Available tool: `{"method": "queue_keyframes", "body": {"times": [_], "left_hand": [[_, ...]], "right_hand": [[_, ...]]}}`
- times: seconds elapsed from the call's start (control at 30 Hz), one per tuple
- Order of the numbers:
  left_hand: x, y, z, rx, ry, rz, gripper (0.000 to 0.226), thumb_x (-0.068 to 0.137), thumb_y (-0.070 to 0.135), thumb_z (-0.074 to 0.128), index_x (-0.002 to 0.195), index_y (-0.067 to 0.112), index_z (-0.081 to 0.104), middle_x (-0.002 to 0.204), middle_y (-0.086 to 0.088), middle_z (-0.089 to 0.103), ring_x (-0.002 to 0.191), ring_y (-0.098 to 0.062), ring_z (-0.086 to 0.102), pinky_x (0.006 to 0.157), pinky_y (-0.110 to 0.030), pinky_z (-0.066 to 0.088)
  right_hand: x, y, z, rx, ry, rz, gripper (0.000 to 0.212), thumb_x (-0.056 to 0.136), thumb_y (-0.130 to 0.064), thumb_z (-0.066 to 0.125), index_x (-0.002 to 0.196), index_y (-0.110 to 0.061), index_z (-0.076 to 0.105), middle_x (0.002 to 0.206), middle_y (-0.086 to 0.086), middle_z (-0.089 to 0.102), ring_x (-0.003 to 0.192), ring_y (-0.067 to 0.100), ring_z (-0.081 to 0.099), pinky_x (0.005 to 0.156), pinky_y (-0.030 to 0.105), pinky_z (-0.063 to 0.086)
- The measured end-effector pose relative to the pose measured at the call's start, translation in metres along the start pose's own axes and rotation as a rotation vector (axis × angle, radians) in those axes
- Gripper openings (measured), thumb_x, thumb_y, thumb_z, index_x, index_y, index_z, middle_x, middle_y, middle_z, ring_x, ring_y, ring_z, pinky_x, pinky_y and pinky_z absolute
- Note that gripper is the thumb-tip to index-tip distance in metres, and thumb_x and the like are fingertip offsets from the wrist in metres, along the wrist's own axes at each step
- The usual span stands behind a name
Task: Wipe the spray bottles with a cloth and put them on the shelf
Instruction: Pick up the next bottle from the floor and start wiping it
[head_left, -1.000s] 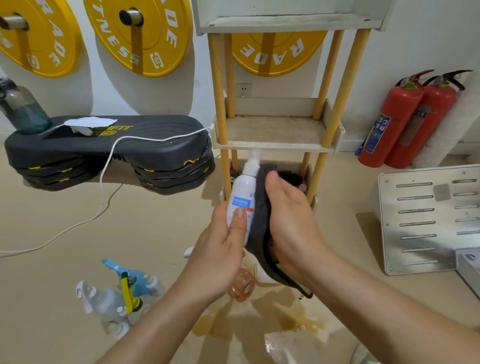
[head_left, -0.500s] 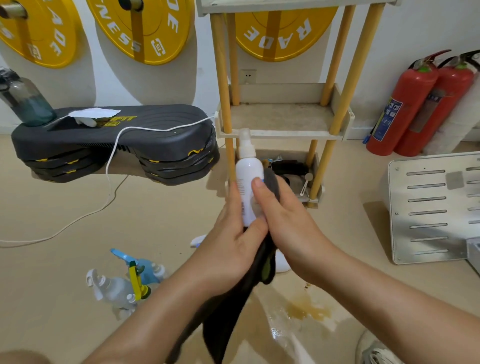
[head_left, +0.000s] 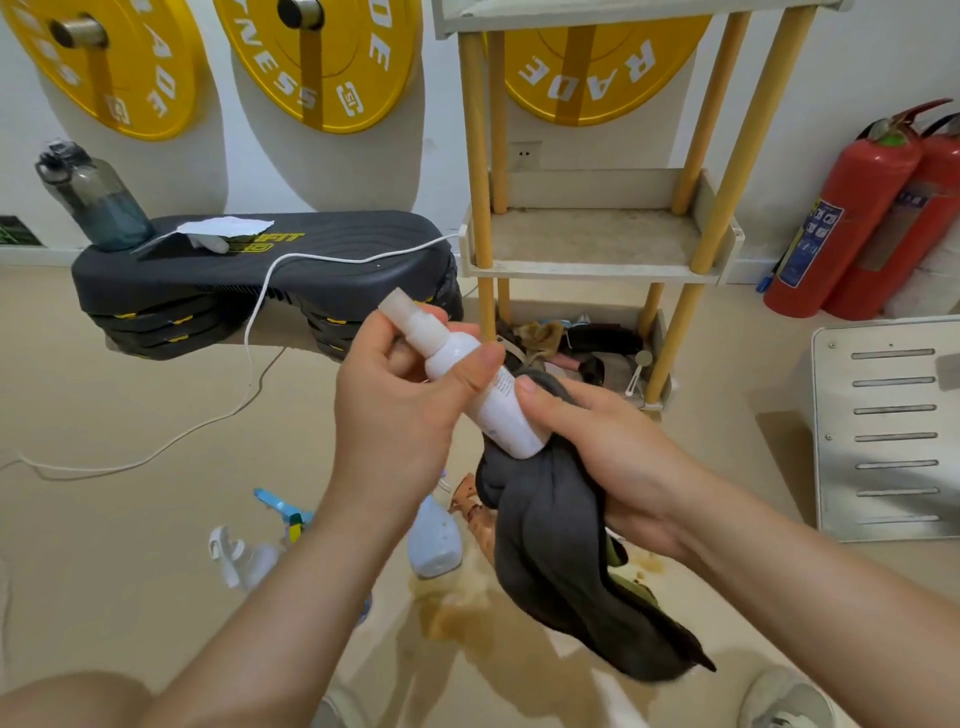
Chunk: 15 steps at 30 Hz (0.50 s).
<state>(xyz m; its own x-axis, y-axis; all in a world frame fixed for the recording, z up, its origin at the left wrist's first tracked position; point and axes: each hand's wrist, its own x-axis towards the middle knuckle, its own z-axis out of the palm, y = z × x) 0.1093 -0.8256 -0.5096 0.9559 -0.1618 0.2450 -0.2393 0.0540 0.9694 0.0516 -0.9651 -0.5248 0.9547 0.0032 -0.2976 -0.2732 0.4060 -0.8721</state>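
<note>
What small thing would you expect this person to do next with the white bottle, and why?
Probably slide the dark grey cloth up the tilted white plastic spray bottle: the right hand wraps cloth round only its lower end, while the left hand grips its neck. The pale shelf with yellow posts likely comes after.

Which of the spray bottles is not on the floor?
The white spray bottle: the left hand grips its upper part and the right hand presses a dark cloth to its base. The others lie on the floor.

spray bottle (head_left: 488, 395): white | cloth (head_left: 561, 561): dark grey | fire extinguishers (head_left: 852, 218): red | weight plates (head_left: 322, 57): yellow
</note>
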Motion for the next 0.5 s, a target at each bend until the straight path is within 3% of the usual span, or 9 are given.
{"method": "queue_keyframes", "body": {"times": [0.13,0.23,0.3,0.4,0.5], "left_hand": [[-0.0049,-0.0041,0.0077,0.052,-0.024,0.127,0.036,0.076,0.005,0.079,0.1,0.019,0.056,0.106,-0.002,0.072,0.094,-0.013,0.07,0.079,-0.025,0.057],[-0.0029,-0.0057,0.0052,0.038,-0.16,0.09,0.044,0.081,0.006,0.076,0.113,0.024,0.052,0.117,0.0,0.068,0.103,-0.012,0.068,0.084,-0.025,0.056],[-0.0029,-0.0073,0.0032,0.039,-0.268,0.014,0.058,0.084,-0.005,0.07,0.125,0.026,0.044,0.123,0.0,0.065,0.108,-0.012,0.066,0.087,-0.025,0.056],[-0.0005,-0.0093,-0.0006,0.06,-0.345,-0.072,0.07,0.083,-0.009,0.069,0.131,0.031,0.039,0.109,0.001,0.067,0.101,-0.013,0.069,0.082,-0.028,0.057],[0.0013,-0.0084,-0.001,0.135,-0.247,-0.015,0.068,0.07,0.006,0.086,0.115,0.039,0.046,0.093,0.009,0.071,0.091,-0.011,0.071,0.078,-0.033,0.059]], "right_hand": [[0.0025,0.0039,-0.0001,0.226,0.048,0.052,0.034,0.098,-0.024,0.058,0.12,0.001,0.064,0.104,0.023,0.068,0.087,0.03,0.067,0.075,0.037,0.059],[0.0018,0.0072,-0.0013,0.175,0.065,0.051,0.039,0.096,-0.03,0.058,0.114,0.003,0.067,0.103,0.024,0.07,0.085,0.029,0.068,0.079,0.038,0.059],[0.0004,0.0085,-0.0033,0.123,0.105,0.042,0.04,0.094,-0.034,0.059,0.108,0.001,0.07,0.101,0.023,0.073,0.08,0.028,0.071,0.075,0.037,0.06],[-0.0033,0.0068,-0.0062,-0.056,0.166,-0.01,0.042,0.092,-0.041,0.058,0.099,-0.003,0.073,0.089,0.019,0.075,0.073,0.022,0.071,0.069,0.031,0.059],[-0.0044,0.0055,-0.0046,-0.173,0.191,-0.065,0.047,0.095,-0.044,0.054,0.096,-0.001,0.073,0.085,0.019,0.074,0.068,0.02,0.07,0.064,0.026,0.058]]}}
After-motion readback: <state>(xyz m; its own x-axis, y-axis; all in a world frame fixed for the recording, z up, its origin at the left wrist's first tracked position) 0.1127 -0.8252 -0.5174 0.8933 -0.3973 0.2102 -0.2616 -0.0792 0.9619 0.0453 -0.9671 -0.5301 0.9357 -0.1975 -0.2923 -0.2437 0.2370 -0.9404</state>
